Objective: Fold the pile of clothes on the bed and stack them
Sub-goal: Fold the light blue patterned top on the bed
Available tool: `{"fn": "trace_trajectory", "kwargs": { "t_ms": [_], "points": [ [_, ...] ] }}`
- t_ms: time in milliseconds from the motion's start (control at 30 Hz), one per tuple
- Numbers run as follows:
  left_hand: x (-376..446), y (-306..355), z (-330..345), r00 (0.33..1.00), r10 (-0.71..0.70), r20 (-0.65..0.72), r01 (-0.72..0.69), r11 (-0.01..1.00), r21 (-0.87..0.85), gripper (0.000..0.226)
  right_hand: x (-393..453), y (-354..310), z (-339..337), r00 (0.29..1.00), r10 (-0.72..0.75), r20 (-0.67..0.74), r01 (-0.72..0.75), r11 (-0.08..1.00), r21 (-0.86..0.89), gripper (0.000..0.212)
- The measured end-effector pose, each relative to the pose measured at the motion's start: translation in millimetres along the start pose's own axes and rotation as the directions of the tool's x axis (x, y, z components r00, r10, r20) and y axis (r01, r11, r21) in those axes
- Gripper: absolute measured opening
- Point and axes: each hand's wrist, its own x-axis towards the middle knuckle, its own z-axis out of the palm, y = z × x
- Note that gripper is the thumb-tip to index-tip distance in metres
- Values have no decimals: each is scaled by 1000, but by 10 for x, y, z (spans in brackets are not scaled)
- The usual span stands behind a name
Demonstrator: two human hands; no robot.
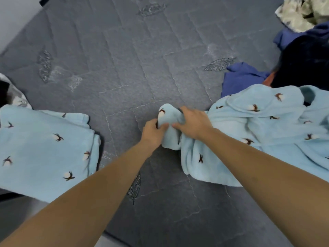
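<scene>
On the dark grey quilted bed [124,59], near the middle of its near edge, both hands are bunched on one end of the crumpled light-blue fleece garment with a cotton-flower print [249,132], whose bulk trails off toward the right edge. The left hand [154,131] has its fingers curled into the fabric; the right hand [193,122] clamps over the top, thumb pinching underneath. Best move here, I'd say: find the true hem or cuff, draw it toward open quilt, and shake it flat before any fold, because it looks twisted.

At the left edge lies a folded matching light-blue fleece piece [44,150], the likely stack base. Toward the far right corner waits the unfolded pile: a navy-blue cloth [242,77], a black garment [306,63], a pale camouflage-patterned cloth [299,15]. The blue fleece overlaps that pile and could drag it along.
</scene>
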Motion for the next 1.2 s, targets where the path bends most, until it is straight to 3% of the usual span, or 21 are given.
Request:
{"fn": "trace_trajectory", "kwargs": {
  "t_ms": [133,300,533,700,900,1067,1200],
  "points": [
    [-50,113,-122,995,91,-38,-93,995,-37,14,-16,59,-101,998,16,66,-21,997,71,37],
    [-220,456,-379,983,164,-85,-167,985,-32,20,-158,68,-481,994,-22,104,1,980,198,31],
    [-596,1508,-893,935,323,-143,-338,936,-100,28,-549,-292,-1375,981,-88,-172,157,882,444,17],
    [-1256,2633,-1315,869,458,-186,-481,871,-103,39,-1112,-711,-2461,930,-70,-360,265,806,529,11],
    [-2302,4126,-1739,776,612,-149,-630,763,-144,37,-2104,-1109,-4006,862,-69,-503,382,741,552,32],
    [-3209,4917,-1783,643,765,-34,-764,637,-105,25,-2969,-1274,-4745,818,-2,-575,441,645,625,8],
    [-3707,5190,-1737,619,785,-15,-773,607,-186,25,-3489,-1291,-5028,777,110,-620,459,574,678,17]
  ]
}}
